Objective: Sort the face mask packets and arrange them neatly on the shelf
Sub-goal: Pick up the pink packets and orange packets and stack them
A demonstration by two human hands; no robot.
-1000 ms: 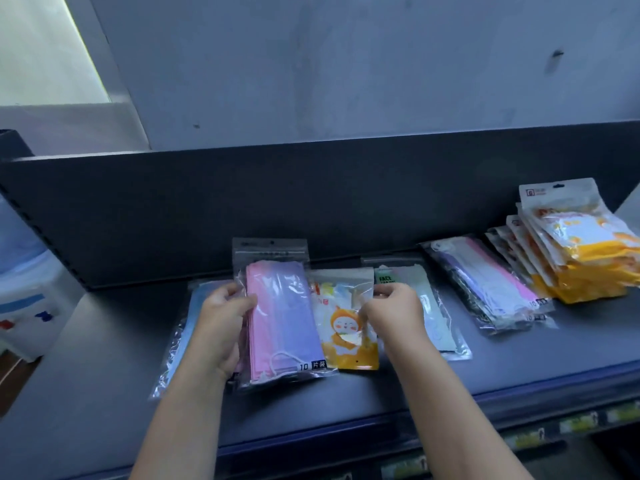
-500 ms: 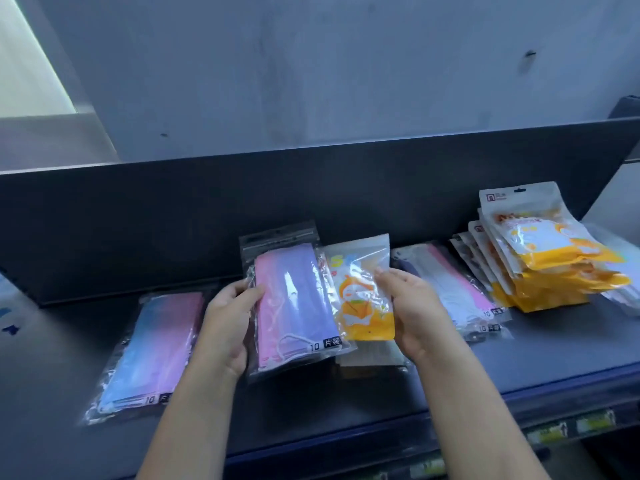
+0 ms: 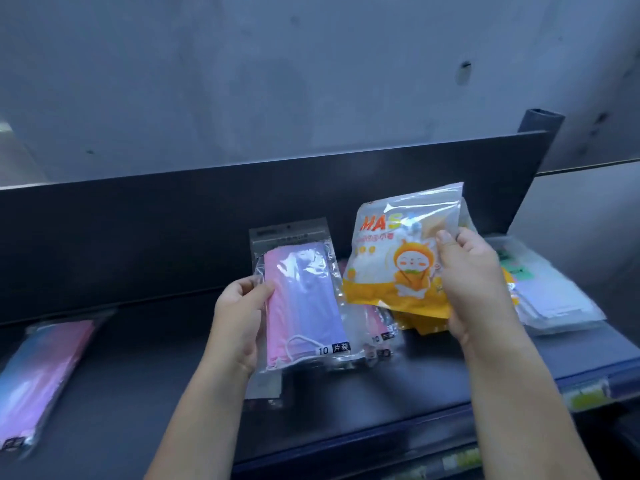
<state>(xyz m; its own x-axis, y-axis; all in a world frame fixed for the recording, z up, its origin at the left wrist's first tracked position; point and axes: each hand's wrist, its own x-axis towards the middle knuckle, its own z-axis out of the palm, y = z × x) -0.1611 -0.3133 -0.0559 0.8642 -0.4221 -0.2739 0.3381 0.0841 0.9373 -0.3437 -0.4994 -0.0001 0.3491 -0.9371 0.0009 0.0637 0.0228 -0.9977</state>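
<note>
My left hand (image 3: 239, 320) grips the left edge of a clear packet of pink-to-purple masks (image 3: 301, 299), lifted above the dark shelf (image 3: 156, 368). My right hand (image 3: 474, 285) holds an orange and white cartoon mask packet (image 3: 391, 265) up at the centre right, thumb on its front. Under it lie more pink packets (image 3: 377, 330) and the orange pile, mostly hidden. A blue-pink packet (image 3: 45, 372) lies flat at the far left. A stack of pale packets (image 3: 550, 299) lies at the right.
The shelf's dark back panel (image 3: 138, 230) rises behind the packets, with a grey wall (image 3: 277, 81) above. A blue front rail with price labels (image 3: 585, 393) runs along the shelf edge. A dark post (image 3: 540, 121) stands at the panel's right end.
Both hands lifted their packets off the shelf and carried them to the right. The view swung right, so the blue-pink packet sits at the far left and the orange pile is behind my right hand.
</note>
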